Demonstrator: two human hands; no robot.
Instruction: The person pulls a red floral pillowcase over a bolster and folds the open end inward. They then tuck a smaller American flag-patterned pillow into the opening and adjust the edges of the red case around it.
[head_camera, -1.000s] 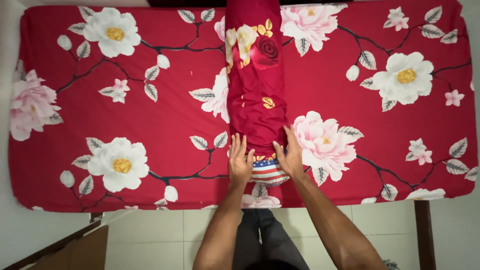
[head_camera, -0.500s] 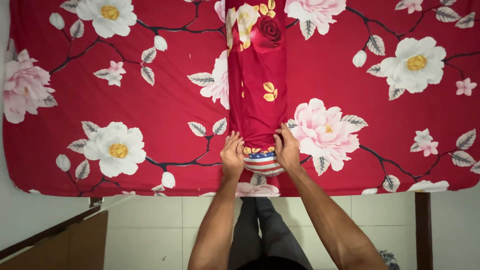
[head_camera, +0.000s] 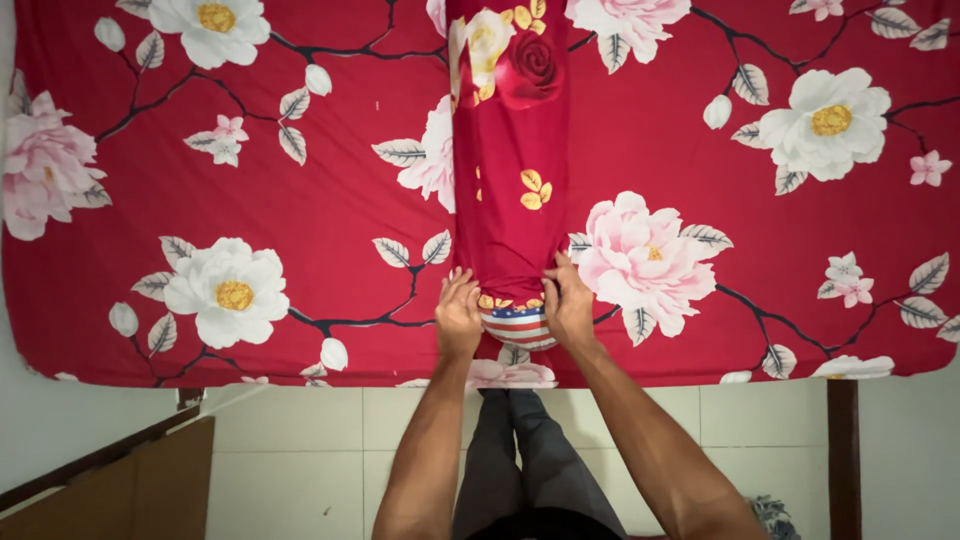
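**Both hands at the open end of a bolster cover**

A long bolster lies across the middle of the bed, running from the far edge toward the near edge, dressed in a red cover printed with a rose and gold leaves. At its near end a striped inner pillow bulges out of the cover's mouth, close to the near edge of the mattress.

The left hand pinches the cover's hem on the left of that mouth, fingers curled shut on the fabric; the right hand grips the hem on the right the same way. The two hands flank the striped end, touching it.

The bolster looks soft, light and squashy, and the cover thin, limp and a little slippery, gathering into wrinkles near the hem. The hem at each side of the mouth seems the surest place to hold.

Beneath it all spreads a red bedsheet with large white and pink flowers. Below the near edge are a pale tiled floor and the person's dark trousers.
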